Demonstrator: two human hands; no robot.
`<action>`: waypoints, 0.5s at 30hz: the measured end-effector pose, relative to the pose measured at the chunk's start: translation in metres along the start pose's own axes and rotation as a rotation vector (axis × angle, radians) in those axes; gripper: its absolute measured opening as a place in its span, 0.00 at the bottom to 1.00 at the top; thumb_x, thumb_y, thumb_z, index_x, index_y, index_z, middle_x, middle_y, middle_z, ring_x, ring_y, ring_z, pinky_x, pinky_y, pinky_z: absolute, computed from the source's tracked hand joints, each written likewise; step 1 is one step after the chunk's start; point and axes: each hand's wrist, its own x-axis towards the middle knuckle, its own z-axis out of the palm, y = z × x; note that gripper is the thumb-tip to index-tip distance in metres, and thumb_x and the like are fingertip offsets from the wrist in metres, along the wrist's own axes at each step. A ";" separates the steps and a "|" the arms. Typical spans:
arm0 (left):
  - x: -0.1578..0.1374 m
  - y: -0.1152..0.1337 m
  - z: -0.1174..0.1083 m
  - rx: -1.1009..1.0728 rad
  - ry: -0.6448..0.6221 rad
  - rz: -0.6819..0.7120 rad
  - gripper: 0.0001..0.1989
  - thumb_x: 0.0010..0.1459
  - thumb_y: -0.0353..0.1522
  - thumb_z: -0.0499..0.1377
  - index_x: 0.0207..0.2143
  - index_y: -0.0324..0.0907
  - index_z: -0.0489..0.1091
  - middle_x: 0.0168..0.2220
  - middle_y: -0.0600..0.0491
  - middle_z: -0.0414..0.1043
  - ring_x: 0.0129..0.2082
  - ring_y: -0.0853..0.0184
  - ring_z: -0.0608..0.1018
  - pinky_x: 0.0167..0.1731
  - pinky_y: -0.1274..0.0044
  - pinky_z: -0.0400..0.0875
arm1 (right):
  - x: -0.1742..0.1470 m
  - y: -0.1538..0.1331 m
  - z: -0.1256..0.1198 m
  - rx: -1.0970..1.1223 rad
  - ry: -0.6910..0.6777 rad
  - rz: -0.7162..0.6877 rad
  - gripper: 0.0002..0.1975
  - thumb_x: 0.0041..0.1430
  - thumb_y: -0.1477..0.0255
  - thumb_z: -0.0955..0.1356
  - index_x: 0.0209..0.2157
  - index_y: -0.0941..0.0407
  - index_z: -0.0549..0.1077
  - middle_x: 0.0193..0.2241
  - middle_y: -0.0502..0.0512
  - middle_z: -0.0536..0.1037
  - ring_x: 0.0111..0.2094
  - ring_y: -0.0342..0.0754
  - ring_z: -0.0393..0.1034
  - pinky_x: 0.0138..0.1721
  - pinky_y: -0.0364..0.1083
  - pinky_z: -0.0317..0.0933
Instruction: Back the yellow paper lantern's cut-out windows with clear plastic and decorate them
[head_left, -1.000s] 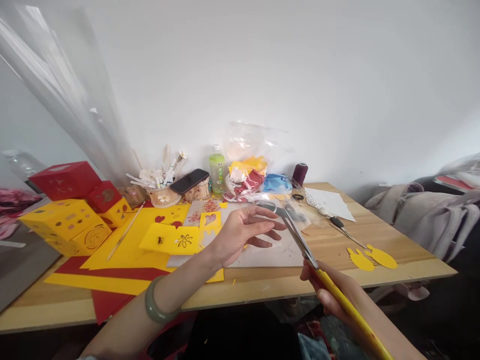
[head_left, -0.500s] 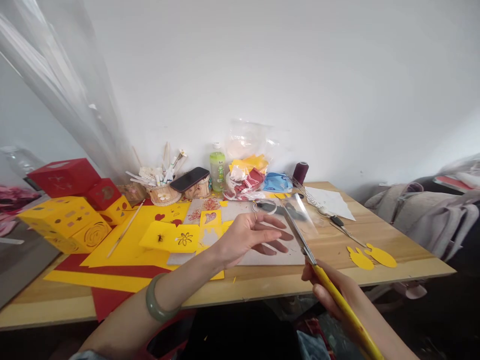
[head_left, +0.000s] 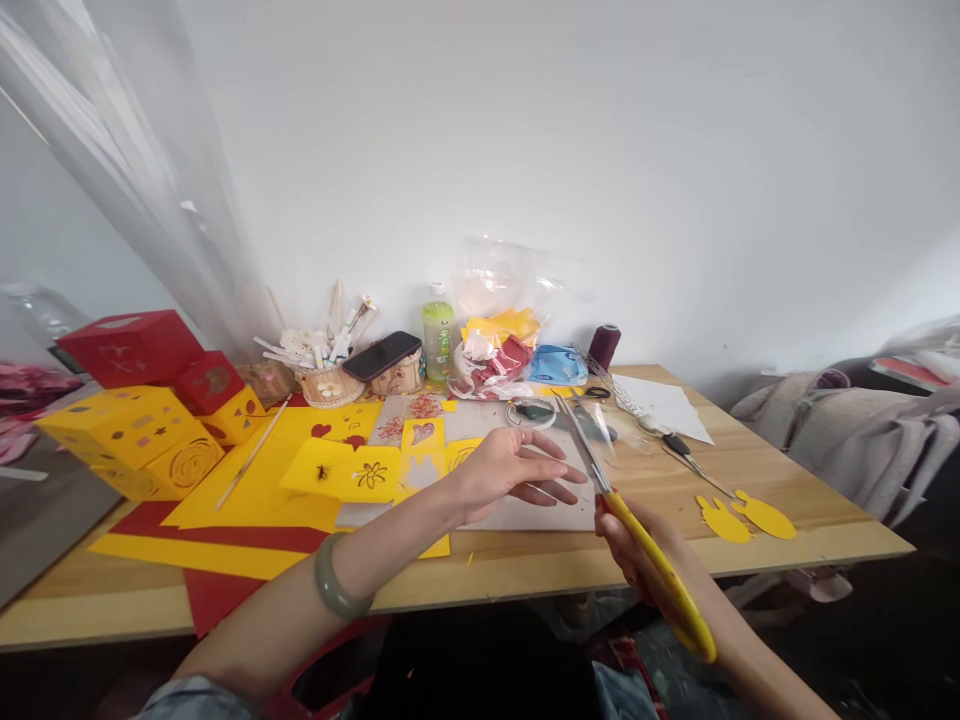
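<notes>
Yellow-handled scissors [head_left: 654, 562] are gripped in my right hand [head_left: 675, 545], blades pointing up and away over the table, the two blades close together. My left hand [head_left: 502, 472] hovers just left of the blades, fingers stretched and apart, with nothing visible in it. A ring and a green bangle [head_left: 336, 578] are on that arm. Below my left hand lies a pale grey board [head_left: 517, 515]. Yellow cards with cut-out shapes, such as a flower card [head_left: 384, 462], lie left of my left wrist.
Two yellow paper cutouts [head_left: 761, 512] lie at the right. Red and yellow boxes [head_left: 127, 350] are stacked at the left. A green bottle [head_left: 437, 340], a phone [head_left: 382, 355], a plastic bag of scraps [head_left: 495, 350] and a thread spool [head_left: 603, 347] line the wall. A grey bag [head_left: 847, 430] stands beyond the right edge.
My right hand and the scissors have shifted slightly left and up, and the yellow handles have turned to show more of their side. My left hand has barely moved, its fingers still spread.
</notes>
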 end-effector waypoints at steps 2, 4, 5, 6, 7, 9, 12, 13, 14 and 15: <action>0.009 -0.003 -0.005 0.001 0.020 0.000 0.15 0.48 0.35 0.65 0.34 0.39 0.63 0.37 0.44 0.76 0.31 0.66 0.79 0.33 0.76 0.70 | 0.009 0.002 0.000 -0.029 0.020 0.033 0.25 0.48 0.44 0.61 0.22 0.53 0.56 0.13 0.41 0.53 0.13 0.37 0.48 0.13 0.39 0.45; 0.018 -0.005 -0.013 0.009 0.038 -0.007 0.14 0.49 0.33 0.64 0.34 0.39 0.62 0.35 0.46 0.76 0.31 0.67 0.79 0.33 0.76 0.70 | 0.019 0.004 -0.003 -0.079 0.043 0.067 0.24 0.49 0.46 0.61 0.21 0.53 0.56 0.11 0.40 0.52 0.11 0.38 0.48 0.12 0.39 0.44; 0.022 -0.006 -0.018 0.017 0.045 -0.013 0.12 0.49 0.32 0.63 0.33 0.39 0.62 0.34 0.47 0.76 0.32 0.67 0.78 0.33 0.76 0.70 | 0.024 0.005 -0.006 -0.113 0.056 0.079 0.24 0.50 0.47 0.61 0.20 0.53 0.57 0.10 0.41 0.53 0.11 0.38 0.49 0.12 0.39 0.45; 0.025 -0.006 -0.023 0.028 0.048 -0.023 0.10 0.49 0.31 0.62 0.32 0.39 0.63 0.33 0.48 0.75 0.31 0.68 0.78 0.32 0.76 0.70 | 0.030 0.005 -0.009 -0.153 0.071 0.082 0.23 0.50 0.48 0.61 0.20 0.54 0.60 0.10 0.41 0.54 0.11 0.39 0.51 0.12 0.40 0.46; 0.028 -0.006 -0.029 0.043 0.049 -0.035 0.08 0.49 0.29 0.61 0.31 0.39 0.63 0.32 0.50 0.74 0.31 0.68 0.77 0.31 0.77 0.70 | 0.037 0.005 -0.014 -0.200 0.089 0.076 0.22 0.50 0.49 0.63 0.20 0.54 0.62 0.10 0.43 0.57 0.12 0.41 0.54 0.13 0.41 0.47; 0.030 -0.004 -0.042 0.082 0.048 -0.060 0.06 0.47 0.26 0.60 0.29 0.39 0.65 0.30 0.52 0.72 0.29 0.70 0.76 0.29 0.78 0.70 | 0.052 0.006 -0.024 -0.304 0.134 0.036 0.18 0.46 0.53 0.67 0.20 0.55 0.66 0.13 0.46 0.62 0.15 0.44 0.59 0.17 0.43 0.50; 0.028 0.002 -0.063 0.142 0.057 -0.087 0.10 0.44 0.23 0.60 0.31 0.38 0.65 0.28 0.52 0.72 0.26 0.71 0.75 0.27 0.78 0.69 | 0.076 0.010 -0.036 -0.439 0.185 -0.043 0.15 0.42 0.58 0.70 0.19 0.54 0.67 0.17 0.50 0.67 0.21 0.47 0.61 0.22 0.45 0.51; 0.027 0.004 -0.070 0.160 0.065 -0.092 0.12 0.43 0.23 0.60 0.33 0.38 0.65 0.28 0.52 0.73 0.26 0.71 0.75 0.26 0.78 0.69 | 0.083 0.011 -0.038 -0.468 0.186 -0.066 0.14 0.42 0.59 0.70 0.18 0.54 0.67 0.18 0.50 0.67 0.21 0.48 0.60 0.23 0.46 0.51; 0.025 0.007 -0.077 0.176 0.074 -0.095 0.13 0.43 0.22 0.61 0.34 0.38 0.64 0.28 0.51 0.73 0.25 0.71 0.75 0.26 0.78 0.69 | 0.089 0.012 -0.039 -0.489 0.184 -0.086 0.13 0.43 0.61 0.70 0.17 0.53 0.66 0.18 0.50 0.67 0.21 0.47 0.60 0.24 0.46 0.51; 0.023 0.009 -0.084 0.190 0.083 -0.095 0.14 0.43 0.22 0.61 0.34 0.38 0.63 0.28 0.50 0.74 0.25 0.71 0.75 0.26 0.78 0.68 | 0.094 0.013 -0.039 -0.505 0.182 -0.102 0.12 0.43 0.62 0.69 0.16 0.53 0.65 0.17 0.50 0.66 0.21 0.47 0.59 0.24 0.46 0.50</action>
